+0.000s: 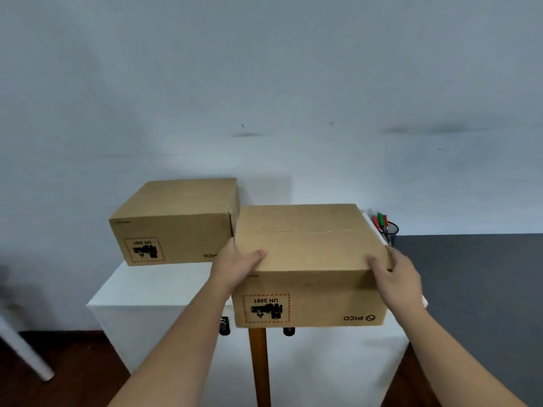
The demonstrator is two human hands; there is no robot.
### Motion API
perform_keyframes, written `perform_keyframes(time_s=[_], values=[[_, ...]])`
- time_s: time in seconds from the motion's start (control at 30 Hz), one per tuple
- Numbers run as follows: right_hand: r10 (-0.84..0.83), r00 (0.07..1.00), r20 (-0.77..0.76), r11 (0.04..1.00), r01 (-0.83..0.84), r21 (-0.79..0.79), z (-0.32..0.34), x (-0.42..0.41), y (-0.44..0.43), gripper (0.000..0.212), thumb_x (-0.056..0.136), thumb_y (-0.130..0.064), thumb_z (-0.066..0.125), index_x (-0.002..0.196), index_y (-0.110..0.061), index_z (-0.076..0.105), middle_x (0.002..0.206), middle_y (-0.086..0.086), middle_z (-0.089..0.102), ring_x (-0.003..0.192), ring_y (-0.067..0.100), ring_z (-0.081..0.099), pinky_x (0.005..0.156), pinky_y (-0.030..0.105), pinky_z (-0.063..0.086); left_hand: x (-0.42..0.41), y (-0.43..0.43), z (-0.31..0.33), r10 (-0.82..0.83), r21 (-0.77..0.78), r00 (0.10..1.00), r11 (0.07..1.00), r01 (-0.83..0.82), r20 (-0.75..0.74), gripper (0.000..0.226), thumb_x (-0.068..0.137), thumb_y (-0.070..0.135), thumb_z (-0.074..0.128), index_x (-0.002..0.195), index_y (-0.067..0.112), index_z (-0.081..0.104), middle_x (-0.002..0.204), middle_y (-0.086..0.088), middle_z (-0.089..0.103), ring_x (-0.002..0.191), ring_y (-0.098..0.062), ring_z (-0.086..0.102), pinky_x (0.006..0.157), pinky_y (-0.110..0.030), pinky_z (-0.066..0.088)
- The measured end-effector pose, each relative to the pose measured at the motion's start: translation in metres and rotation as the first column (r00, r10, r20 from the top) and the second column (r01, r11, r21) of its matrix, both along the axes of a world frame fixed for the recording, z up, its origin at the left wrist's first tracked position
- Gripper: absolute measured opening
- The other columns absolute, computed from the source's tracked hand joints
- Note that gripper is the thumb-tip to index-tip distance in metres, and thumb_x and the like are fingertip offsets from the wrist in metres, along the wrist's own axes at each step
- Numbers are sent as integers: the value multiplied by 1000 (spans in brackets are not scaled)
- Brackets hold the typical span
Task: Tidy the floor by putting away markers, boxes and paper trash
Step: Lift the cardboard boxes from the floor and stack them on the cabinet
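Observation:
Between my two hands I hold a brown cardboard box (308, 248) with an upside-down printed label, over the front right of a white cabinet (152, 286). My left hand (235, 267) grips its left front corner, thumb on top. My right hand (396, 277) grips its right front corner. Whether the box rests on the cabinet or hovers just above it, I cannot tell. A second, matching cardboard box (173, 221) sits on the cabinet's back left, touching the held one. A black mesh pen cup (389, 232) with red and green markers (380, 220) stands behind the held box, at the right.
A pale wall rises right behind the cabinet. An orange wooden pole (260, 365) stands in front of the cabinet, below the held box. A white table leg (23, 351) slants at the far left. Dark wood floor lies below, grey floor to the right.

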State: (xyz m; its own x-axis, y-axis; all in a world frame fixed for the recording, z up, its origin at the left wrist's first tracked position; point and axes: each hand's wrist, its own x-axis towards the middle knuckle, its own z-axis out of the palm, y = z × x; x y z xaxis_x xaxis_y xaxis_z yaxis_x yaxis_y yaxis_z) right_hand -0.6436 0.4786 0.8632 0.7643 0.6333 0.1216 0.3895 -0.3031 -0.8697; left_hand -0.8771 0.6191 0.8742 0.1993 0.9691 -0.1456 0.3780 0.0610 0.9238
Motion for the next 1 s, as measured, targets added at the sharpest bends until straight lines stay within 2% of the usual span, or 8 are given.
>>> perform_keyframes(time_s=[0.13, 0.27, 0.33, 0.4, 0.57, 0.67, 0.83, 1.0], values=[[-97, 995, -37, 992, 100, 78, -13, 8, 38, 56, 93, -32, 52, 143, -13, 35, 148, 10, 39, 135, 28, 35, 109, 41, 29, 12, 26, -10, -17, 28, 1000, 999, 16, 22, 70, 79, 44, 70, 137, 25, 37, 132, 0, 52, 118, -25, 51, 99, -50, 45], [-377, 902, 213, 923, 346, 169, -3, -37, 65, 61, 89, -34, 56, 141, -11, 34, 157, 15, 15, 143, 35, 16, 114, 53, 17, 3, 48, -1, 129, 269, 986, 958, -95, -109, 71, 87, 40, 59, 147, 25, 25, 147, -4, 31, 133, -27, 34, 105, -46, 35], [-175, 875, 450, 984, 156, 81, 5, -78, 75, 63, 85, -45, 57, 139, -20, 35, 157, 13, 12, 143, 34, 16, 115, 55, 17, -20, 73, 9, 286, 481, 937, 862, -159, -202, 59, 88, 31, 58, 142, 19, 35, 145, -6, 37, 132, -26, 36, 106, -45, 35], [102, 848, 521, 991, -42, -126, 11, -119, 87, 68, 82, -61, 49, 140, -31, 29, 158, 9, 5, 145, 32, 8, 115, 59, 10, -51, 107, 17, 353, 570, 854, 817, -83, -382, 58, 87, 27, 58, 140, 16, 37, 145, -7, 39, 131, -26, 37, 106, -44, 33], [375, 782, 497, 890, -153, -430, 9, -172, 123, 87, 71, -85, 27, 144, -39, 18, 160, 3, 3, 147, 28, 1, 108, 68, -1, -93, 175, 13, 147, 316, 594, 929, 191, -791, 72, 92, 38, 52, 151, 19, 15, 161, -5, 10, 147, -23, 13, 115, -49, 20], [427, 747, 510, 861, -164, -481, 7, -168, 136, 76, 76, -79, 32, 142, -40, 26, 156, -7, 22, 146, 21, 12, 109, 67, 0, -97, 191, 1, 94, 269, 527, 925, 267, -844, 73, 94, 39, 50, 152, 22, 10, 162, -2, 7, 148, -21, 6, 118, -49, 14], [522, 689, 503, 841, -319, -436, 9, -125, 136, 64, 73, -68, 43, 134, -47, 37, 146, -25, 36, 140, 5, 26, 113, 50, 9, -86, 170, -13, 298, 450, 477, 859, 243, -827, 77, 84, 42, 57, 148, 18, 21, 152, -6, 30, 140, -23, 28, 108, -44, 29], [656, 686, 315, 753, -567, -335, 16, -37, 112, 50, 55, -54, 49, 105, -52, 55, 127, -33, 50, 132, -2, 37, 115, 45, 8, -64, 130, -10, 395, 501, 389, 837, 221, -832, 71, 79, 46, 58, 135, 8, 36, 128, -11, 48, 117, -25, 45, 95, -37, 37]])
